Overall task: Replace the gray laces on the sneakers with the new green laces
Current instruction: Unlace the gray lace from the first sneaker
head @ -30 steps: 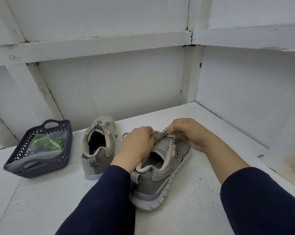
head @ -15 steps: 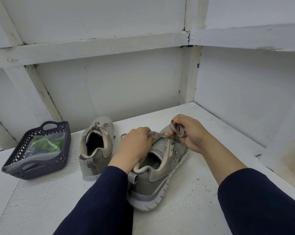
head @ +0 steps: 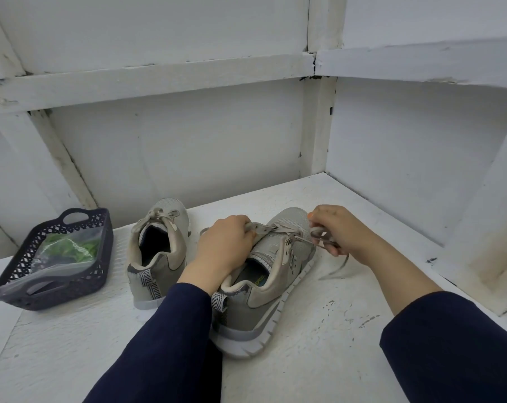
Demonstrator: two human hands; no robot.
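Two grey sneakers stand on a white surface, heels toward me. The right sneaker (head: 264,292) is between my hands. My left hand (head: 223,245) grips one end of its gray lace (head: 275,228) at the tongue's left side. My right hand (head: 338,231) pinches the other end, pulled out to the right, with a loose tail (head: 336,269) hanging to the surface. The left sneaker (head: 159,251) still has its gray lace tied in a bow. The green laces (head: 69,250) lie in a clear bag inside a dark basket (head: 19,292).
White walls with wooden beams (head: 319,123) close in behind and on the right, forming a corner. The basket sits at the left edge of the white painted surface (head: 319,330), which is chipped in places in front of the right sneaker.
My right hand has moved right and away from the tongue, drawing the gray lace out sideways, so the knot has come loose. My left hand stays at the tongue.
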